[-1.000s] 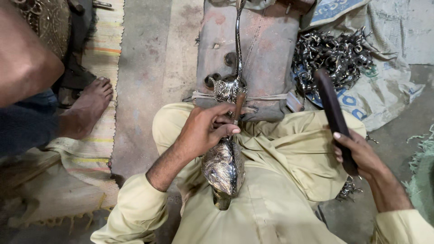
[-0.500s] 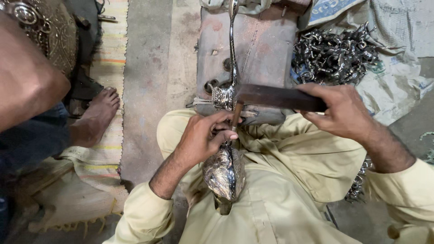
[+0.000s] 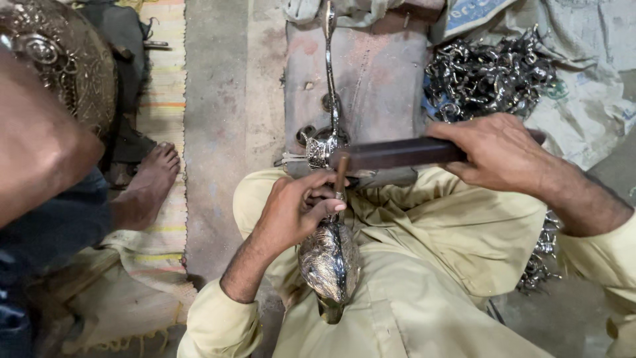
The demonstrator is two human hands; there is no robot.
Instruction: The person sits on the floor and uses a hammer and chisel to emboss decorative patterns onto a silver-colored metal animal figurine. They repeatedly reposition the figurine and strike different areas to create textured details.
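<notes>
The left hand [image 3: 295, 212] grips a small punch [image 3: 340, 178] upright over a shiny embossed metal vessel [image 3: 329, 258] lying in the lap. The right hand [image 3: 497, 152] clenches a dark flat bar [image 3: 391, 154], held level above the punch. Far beyond stands a worn reddish block [image 3: 377, 73] on bare concrete floor [image 3: 212, 132]; far right, a heap of small metal castings [image 3: 490, 73] on sacking. Left, another person's bare foot [image 3: 149, 182] rests on a striped mat [image 3: 162, 79].

Metal fittings heap [image 3: 490, 73], striped mat [image 3: 162, 99], bare foot [image 3: 149, 182].
</notes>
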